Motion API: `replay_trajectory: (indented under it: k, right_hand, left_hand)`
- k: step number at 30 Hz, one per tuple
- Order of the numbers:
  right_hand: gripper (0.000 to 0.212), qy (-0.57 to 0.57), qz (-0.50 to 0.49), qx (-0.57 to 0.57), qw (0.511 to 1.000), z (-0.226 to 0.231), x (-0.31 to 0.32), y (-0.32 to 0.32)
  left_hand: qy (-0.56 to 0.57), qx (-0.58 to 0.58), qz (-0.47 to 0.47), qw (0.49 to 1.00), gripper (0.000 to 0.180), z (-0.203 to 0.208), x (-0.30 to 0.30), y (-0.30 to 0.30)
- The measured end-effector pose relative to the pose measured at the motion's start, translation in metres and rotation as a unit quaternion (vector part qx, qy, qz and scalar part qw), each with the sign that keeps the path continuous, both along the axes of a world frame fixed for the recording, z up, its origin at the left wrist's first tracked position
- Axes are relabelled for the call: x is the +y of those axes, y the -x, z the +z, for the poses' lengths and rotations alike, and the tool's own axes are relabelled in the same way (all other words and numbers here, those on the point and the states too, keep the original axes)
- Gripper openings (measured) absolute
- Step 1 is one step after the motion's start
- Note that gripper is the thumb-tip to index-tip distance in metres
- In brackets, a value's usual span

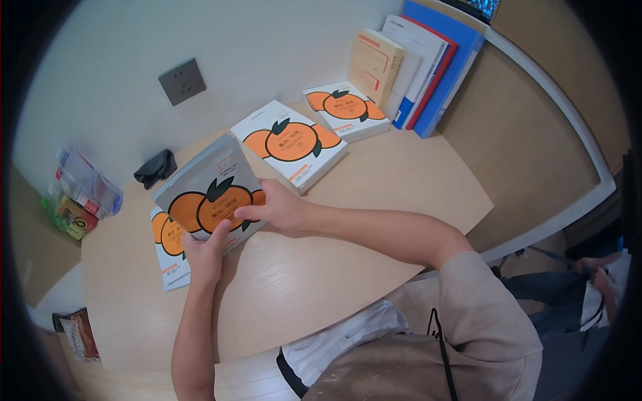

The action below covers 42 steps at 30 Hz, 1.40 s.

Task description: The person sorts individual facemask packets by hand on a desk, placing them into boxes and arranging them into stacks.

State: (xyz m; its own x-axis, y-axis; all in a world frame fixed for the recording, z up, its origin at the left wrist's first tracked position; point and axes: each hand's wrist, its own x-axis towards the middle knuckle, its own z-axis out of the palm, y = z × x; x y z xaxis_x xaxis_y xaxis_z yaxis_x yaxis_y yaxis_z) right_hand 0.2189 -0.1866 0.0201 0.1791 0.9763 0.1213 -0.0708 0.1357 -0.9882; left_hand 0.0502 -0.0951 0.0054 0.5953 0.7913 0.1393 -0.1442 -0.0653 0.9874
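Observation:
Between my two hands I hold a white box with orange fruit and dark leaves printed on it point(204, 180), tilted up off the table. My left hand point(206, 254) grips its lower edge, thumb on the front. My right hand point(281, 204) grips its right edge, thumb also on the front. Partly hidden below it, a similar white box point(171, 267) lies on the table. Another such box point(291, 144) lies behind my right hand, and one more point(346, 110) rests farther back to the right.
Books and folders, including a blue folder point(451, 67), stand upright at the back right. A black case point(155, 168) lies by the wall under a grey socket point(182, 81). Plastic packages point(83, 194) sit at the table's left. A curved partition point(535, 134) borders the right; another person point(568, 301) sits beyond it.

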Motion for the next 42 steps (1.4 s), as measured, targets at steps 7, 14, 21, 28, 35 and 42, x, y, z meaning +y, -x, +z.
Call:
replay_trajectory:
  k: [7, 14, 21, 28, 35, 42]
  right_hand:
    - [0.048, 0.012, 0.029, 0.100, 0.994, -0.002, -0.003, 0.000]
    - [0.049, 0.014, 0.017, 0.054, 0.998, 0.007, -0.007, 0.001]
    - [0.053, 0.000, 0.023, 0.046, 0.999, 0.005, -0.004, 0.001]
    - [0.051, 0.008, 0.026, 0.061, 0.998, 0.003, -0.003, 0.001]
    - [0.052, 0.052, 0.040, 0.057, 0.996, 0.013, -0.007, 0.001]
    - [0.066, 0.061, 0.047, -0.067, 0.995, 0.000, -0.004, 0.007]
  left_hand:
    - [0.018, 0.014, 0.001, 1.000, 0.034, -0.007, 0.003, 0.000]
    - [0.028, -0.007, -0.008, 1.000, 0.036, -0.010, 0.004, -0.001]
    - [0.035, -0.028, -0.003, 0.999, 0.032, -0.007, 0.003, 0.001]
    - [0.022, -0.022, 0.000, 1.000, 0.031, -0.008, 0.003, 0.000]
    - [0.017, -0.007, 0.005, 1.000, 0.032, -0.004, 0.001, 0.001]
    - [0.077, -0.126, 0.101, 0.984, 0.029, 0.034, 0.022, 0.020]
